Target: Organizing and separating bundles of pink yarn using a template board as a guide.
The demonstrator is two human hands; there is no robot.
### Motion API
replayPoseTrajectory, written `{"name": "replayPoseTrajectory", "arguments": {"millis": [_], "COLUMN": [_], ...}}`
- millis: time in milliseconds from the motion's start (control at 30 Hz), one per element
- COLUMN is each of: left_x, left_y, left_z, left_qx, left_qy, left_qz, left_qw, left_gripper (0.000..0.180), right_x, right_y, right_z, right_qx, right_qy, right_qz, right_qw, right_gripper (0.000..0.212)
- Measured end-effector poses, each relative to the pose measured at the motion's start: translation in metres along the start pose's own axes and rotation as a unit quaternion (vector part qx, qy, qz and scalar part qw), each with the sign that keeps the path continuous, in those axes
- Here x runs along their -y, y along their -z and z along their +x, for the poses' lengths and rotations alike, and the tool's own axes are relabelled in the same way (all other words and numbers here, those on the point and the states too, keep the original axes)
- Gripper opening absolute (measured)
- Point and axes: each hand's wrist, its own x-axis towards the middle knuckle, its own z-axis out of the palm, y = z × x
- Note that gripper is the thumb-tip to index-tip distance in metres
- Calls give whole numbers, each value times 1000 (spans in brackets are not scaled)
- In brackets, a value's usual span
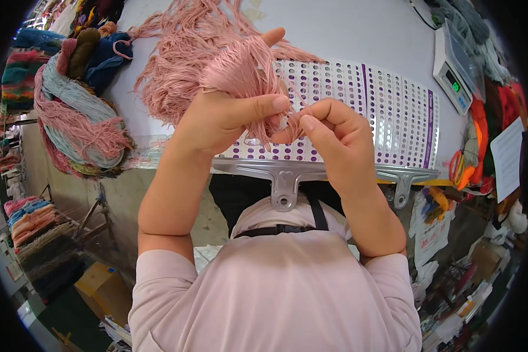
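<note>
A thick bundle of pink thread (236, 69) lies over my left hand (232, 114), which is closed around it with the thumb pressed across the strands. Several fine pink strands run from the bundle to my right hand (337, 132), whose thumb and forefinger are pinched together on them. Both hands are raised above the near edge of the table, close to each other. Behind the left hand, a loose heap of pink thread (173, 64) spreads over the table. Below the hands lies a white card with rows of purple-showing holes (393, 117).
Large metal clips (284, 176) hold the card's near edge. Twisted skeins of pale blue and pink yarn (79, 97) hang over the table's left side. At the right are a digital scale (453, 82), orange-handled scissors (455, 166) and coloured yarn. A cardboard box (102, 291) stands low left.
</note>
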Motion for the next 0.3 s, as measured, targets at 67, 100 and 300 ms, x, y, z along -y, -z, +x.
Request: {"name": "replayPoseTrajectory", "arguments": {"millis": [67, 100, 300], "left_x": [-2, -2, -9], "left_y": [0, -1, -1], "left_z": [0, 0, 1], "left_qx": [11, 11, 28], "left_qy": [6, 5, 44], "left_qz": [-3, -5, -46], "left_qw": [1000, 1000, 998], "left_gripper": [84, 84, 86], "right_x": [2, 2, 1], "right_y": [1, 1, 2], "right_z": [-1, -1, -2], "right_qx": [8, 8, 23], "right_qy": [-9, -9, 15], "right_qz": [-19, -21, 6], "right_qw": [1000, 1000, 1000], "right_gripper": [9, 9, 9]}}
